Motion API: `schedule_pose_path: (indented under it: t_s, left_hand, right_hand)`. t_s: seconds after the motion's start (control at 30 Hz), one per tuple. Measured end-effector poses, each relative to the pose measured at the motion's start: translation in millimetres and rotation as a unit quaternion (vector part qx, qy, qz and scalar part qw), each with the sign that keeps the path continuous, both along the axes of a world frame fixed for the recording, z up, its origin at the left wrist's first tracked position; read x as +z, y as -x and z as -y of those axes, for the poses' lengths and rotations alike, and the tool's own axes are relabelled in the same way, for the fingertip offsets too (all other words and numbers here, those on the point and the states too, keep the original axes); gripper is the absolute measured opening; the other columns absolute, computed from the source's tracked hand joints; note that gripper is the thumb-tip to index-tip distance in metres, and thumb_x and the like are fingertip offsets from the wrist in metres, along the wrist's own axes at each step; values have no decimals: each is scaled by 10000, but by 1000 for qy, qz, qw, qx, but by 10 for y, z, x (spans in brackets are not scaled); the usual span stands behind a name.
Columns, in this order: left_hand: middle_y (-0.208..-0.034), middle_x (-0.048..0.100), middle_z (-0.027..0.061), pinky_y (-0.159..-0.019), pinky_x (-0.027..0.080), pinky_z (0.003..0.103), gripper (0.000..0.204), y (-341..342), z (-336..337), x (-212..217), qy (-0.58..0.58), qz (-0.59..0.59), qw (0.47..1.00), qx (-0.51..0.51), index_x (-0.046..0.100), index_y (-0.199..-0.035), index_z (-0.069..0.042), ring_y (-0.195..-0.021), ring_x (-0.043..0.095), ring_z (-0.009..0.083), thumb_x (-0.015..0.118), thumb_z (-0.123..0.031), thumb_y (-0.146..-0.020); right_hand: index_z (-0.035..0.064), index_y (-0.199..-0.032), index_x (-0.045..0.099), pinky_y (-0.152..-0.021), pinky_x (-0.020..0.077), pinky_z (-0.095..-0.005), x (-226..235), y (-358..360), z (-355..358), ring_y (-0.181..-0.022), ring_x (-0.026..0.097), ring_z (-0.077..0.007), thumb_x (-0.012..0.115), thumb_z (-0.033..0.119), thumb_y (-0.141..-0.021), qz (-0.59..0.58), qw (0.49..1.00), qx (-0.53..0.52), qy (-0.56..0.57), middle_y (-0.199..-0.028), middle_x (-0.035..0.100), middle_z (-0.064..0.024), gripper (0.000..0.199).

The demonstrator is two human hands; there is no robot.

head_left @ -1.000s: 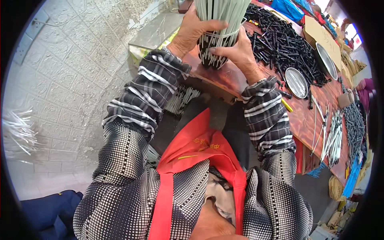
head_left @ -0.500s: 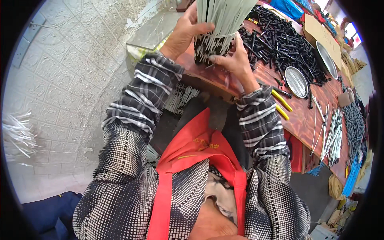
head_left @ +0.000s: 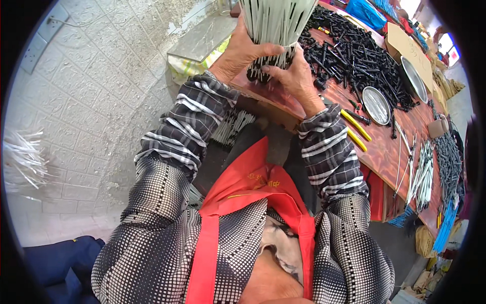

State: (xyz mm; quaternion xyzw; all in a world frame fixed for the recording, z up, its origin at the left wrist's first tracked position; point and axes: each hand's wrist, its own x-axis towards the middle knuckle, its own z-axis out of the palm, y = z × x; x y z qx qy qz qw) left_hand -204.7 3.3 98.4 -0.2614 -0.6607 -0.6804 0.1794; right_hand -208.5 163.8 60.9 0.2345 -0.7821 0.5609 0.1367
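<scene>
Bright light washes the pale wall (head_left: 109, 86), with glare upper right and fisheye bending toward black edges.

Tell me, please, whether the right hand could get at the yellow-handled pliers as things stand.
Probably not while the right hand is holding the bundle of pale strips; once free, it likely could, since the yellow-handled pliers lie beside its plaid sleeve, their handles uncovered.

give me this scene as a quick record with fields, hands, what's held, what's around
left hand: around the left side of the bundle, thumb across its front
right hand: at the bundle's lower right, thumb in front
held: bundle of pale, thin strips, dark near the lower end
surface: reddish table
right of hands: heap of black parts, oval metal dish, yellow handles
</scene>
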Motion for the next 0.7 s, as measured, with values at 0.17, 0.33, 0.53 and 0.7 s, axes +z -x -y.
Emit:
schedule_pose_path:
  t_s: [0.17, 0.33, 0.53, 0.7]
  left_hand:
    - [-1026, 629, 70, -856, 484, 300, 609, -443, 380, 194, 73, 41, 993, 89, 499, -1192, 4, -916, 609, 163, 775, -154, -673]
    - [-1185, 585, 125, -895, 481, 329, 637, -1102, 903, 176, 130, 94, 987, 26, 416, -1302, -27, -1034, 595, 214, 721, -165, -760]
    - [-1104, 620, 73, -921, 449, 309, 692, -1982, 1758, -918, 146, 318, 919, 183, 499, -1226, -7, -1004, 589, 173, 787, -134, -610]
    - [-1159, 602, 85, -939, 437, 305, 712, -2446, 1926, -1762, -4, 466, 872, 148, 469, -1273, -2, -1035, 577, 159, 761, -80, -628]
  right_hand:
    - [-9, -1229, 415, -761, 497, -388, 36, -442, 298, -886, 628, -323, 817, 232, -653, -85, 994, 14, -64, -990, 642, -204, 743]
    - [37, -1310, 434, -819, 489, -362, 210, -461, 173, -932, 612, -282, 767, 198, -705, 49, 945, 289, -145, -1069, 607, -188, 709]
    - [31, -1278, 489, -876, 450, -404, -182, -51, -235, -992, 551, -365, 725, 205, -722, -86, 892, 141, -422, -1119, 573, -176, 628]
    - [30, -1276, 486, -934, 395, -414, -343, -56, -154, -1069, 471, -368, 697, 201, -716, -232, 828, 152, -488, -1216, 495, -174, 623]
